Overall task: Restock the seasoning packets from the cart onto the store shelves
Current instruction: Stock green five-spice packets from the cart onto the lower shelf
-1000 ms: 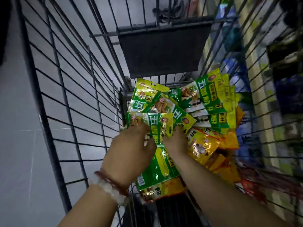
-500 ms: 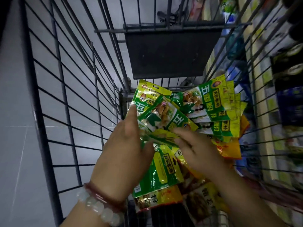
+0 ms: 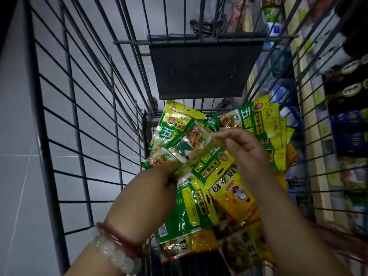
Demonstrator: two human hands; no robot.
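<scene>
- Since half a second ago both hands have lifted, stretching one blurred green packet (image 3: 196, 156) edge-on between them at frame centre.
- Left hand (image 3: 147, 198), wearing two bracelets (image 3: 117, 248), pinches its lower end.
- Right hand (image 3: 245, 154) pinches the upper end.
- Beyond, green and orange seasoning packets (image 3: 199, 208) lie heaped in the wire cart (image 3: 83, 120); count unclear.
- Store shelves (image 3: 326, 96) run along the right.

Chinese print shows on the seasoning packets in the cart (image 3: 83, 108). The green packet at twelve o'clock (image 3: 256, 122) carries large white characters, the first reading 五, with a dark vertical strip of small characters too blurred to read. The green packet at ten o'clock (image 3: 171, 128) also shows 五. The green packet at six o'clock (image 3: 189, 212) bears a barcode and, below it, 粉. The yellow packet at four o'clock (image 3: 233, 192) has dark characters that stay unreadable.
</scene>
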